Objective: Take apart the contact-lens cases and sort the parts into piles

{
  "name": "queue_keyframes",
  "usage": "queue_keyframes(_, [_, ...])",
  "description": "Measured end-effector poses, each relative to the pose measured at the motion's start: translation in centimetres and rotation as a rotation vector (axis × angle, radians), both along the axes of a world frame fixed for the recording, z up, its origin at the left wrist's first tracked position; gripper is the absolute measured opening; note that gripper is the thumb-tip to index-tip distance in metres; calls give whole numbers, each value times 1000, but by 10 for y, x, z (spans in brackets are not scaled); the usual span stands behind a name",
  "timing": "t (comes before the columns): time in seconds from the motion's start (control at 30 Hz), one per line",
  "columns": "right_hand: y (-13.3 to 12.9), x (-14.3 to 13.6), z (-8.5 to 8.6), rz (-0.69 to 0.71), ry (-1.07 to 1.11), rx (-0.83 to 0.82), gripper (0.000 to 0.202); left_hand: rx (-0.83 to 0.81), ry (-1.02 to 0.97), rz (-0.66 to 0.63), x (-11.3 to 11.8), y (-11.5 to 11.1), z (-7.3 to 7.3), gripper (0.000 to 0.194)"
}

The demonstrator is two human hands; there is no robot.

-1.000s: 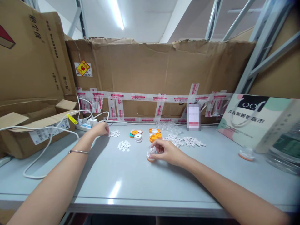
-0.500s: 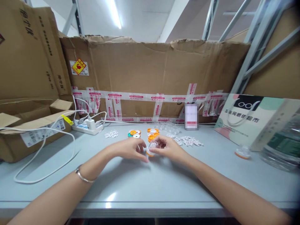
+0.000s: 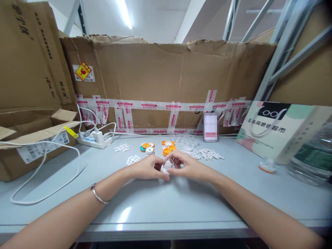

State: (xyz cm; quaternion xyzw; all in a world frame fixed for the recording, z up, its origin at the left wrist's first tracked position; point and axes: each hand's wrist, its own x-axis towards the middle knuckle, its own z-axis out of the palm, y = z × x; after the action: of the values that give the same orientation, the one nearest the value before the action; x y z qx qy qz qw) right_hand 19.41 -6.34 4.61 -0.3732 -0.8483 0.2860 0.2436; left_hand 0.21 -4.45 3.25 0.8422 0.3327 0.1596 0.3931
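Between both hands is a small clear plastic dome [image 3: 168, 165] with a white and orange base and white bits inside. My left hand [image 3: 149, 167] closes on its left side, thumb at the front low edge. From the right, my right hand [image 3: 187, 166] grips the dome with thumb and fingers. Just behind them lie orange and white round bases [image 3: 169, 148], partly hidden by my right hand. Another group of orange, teal and white discs [image 3: 148, 147] sits behind my left hand. White round pieces [image 3: 132, 159] are scattered by the left wrist side.
Small white parts [image 3: 209, 154] and clear domes [image 3: 185, 140] lie at the back right. One dome with an orange base [image 3: 267, 165] stands near a paper bag [image 3: 267, 131] and a big bottle [image 3: 313, 162]. Left are a power strip [image 3: 94, 141], cable and open carton [image 3: 38, 148]; a phone [image 3: 211, 127] leans behind.
My left hand has moved right and closed on the dome's base. The dome, in my right hand, now tilts slightly. White round pieces by the left hand have come into view.
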Motion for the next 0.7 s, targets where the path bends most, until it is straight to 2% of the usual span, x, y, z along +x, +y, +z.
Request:
queue_keyframes(0.1, [-1,-5,-6,-73,-28,119,32,94,15,26,3,0,-6,30])
queue_keyframes(0.23, [0,-9,-10,-98,-26,106,22,193,12,116,7,-1,-13,32])
queue_keyframes(0.33, [-1,-10,-10,-92,-5,82,23,150,-25,160,10,-1,-18,36])
queue_keyframes(0.47, [-4,-6,-9,-21,3,91,25,32,-48,115,10,3,-23,33])
queue_keyframes(0.7, [-10,-1,-2,189,-22,84,27,-71,-50,46,3,1,-13,36])
